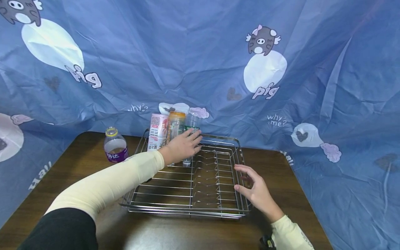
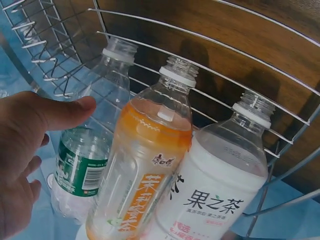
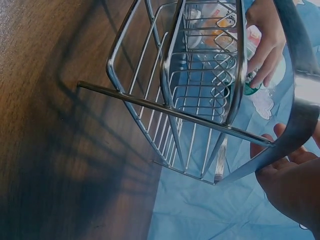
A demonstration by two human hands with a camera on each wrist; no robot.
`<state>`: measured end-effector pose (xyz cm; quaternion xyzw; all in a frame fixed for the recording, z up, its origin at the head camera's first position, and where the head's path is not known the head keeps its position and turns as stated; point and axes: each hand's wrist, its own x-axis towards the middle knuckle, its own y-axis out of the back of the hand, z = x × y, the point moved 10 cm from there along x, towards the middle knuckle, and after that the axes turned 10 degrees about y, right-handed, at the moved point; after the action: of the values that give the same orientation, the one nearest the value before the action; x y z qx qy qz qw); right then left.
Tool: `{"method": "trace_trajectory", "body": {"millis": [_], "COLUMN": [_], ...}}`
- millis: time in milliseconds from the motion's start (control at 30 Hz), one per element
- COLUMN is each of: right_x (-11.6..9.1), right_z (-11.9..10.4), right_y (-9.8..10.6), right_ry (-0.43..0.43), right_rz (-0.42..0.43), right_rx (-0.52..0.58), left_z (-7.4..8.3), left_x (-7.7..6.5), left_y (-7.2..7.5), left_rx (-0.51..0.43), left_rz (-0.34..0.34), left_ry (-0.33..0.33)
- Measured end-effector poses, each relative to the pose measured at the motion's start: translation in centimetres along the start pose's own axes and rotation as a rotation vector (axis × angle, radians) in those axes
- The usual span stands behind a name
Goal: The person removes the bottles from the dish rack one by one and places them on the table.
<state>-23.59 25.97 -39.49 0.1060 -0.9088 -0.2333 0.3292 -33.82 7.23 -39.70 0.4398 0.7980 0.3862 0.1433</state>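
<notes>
My left hand (image 1: 182, 147) is at the back of a wire dish rack (image 1: 190, 209), beside a clear plastic bottle with a green label (image 2: 82, 167). Its fingers are spread, and the thumb (image 2: 70, 117) overlaps that bottle in the left wrist view. Neck down next to it stands a bottle with an orange band and label (image 2: 155, 137). A white and pink tea bottle (image 2: 215, 187) leans neck down at the end of this row. No caps are on these necks. My right hand (image 1: 257, 191) hovers by the rack's right side, its fingers loosely bent and holding nothing.
Left of the rack, an uncapped bottle with a purple label (image 1: 116, 150) stands upright on the brown wooden table (image 1: 93, 149). A blue printed cloth (image 1: 203, 69) hangs behind the table's far edge. Raised wire rims surround the rack, with zigzag dividers inside.
</notes>
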Motion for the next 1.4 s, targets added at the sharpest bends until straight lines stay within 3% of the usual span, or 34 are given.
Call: {"method": "trace_trajectory", "body": {"millis": [200,567,1400], "right_x": [0.0,0.1,0.0], "right_z": [-0.1,0.0,-0.8], "right_y": [0.1,-0.2,0.0], "right_ry": [0.001,-0.004,0.033], "right_rz": [0.007,0.001,0.025], "right_rx": [-0.001,0.006,0.053], "left_z": [0.4,0.6,1.1], "left_x": [0.4,0.9,2.2], "left_y": [-0.5,-2.7,-3.9], "left_rx": [0.01,0.061,0.073], "left_rz": [-0.034,-0.172,-0.207], "left_ry": [-0.004,-0.011,0.011]}}
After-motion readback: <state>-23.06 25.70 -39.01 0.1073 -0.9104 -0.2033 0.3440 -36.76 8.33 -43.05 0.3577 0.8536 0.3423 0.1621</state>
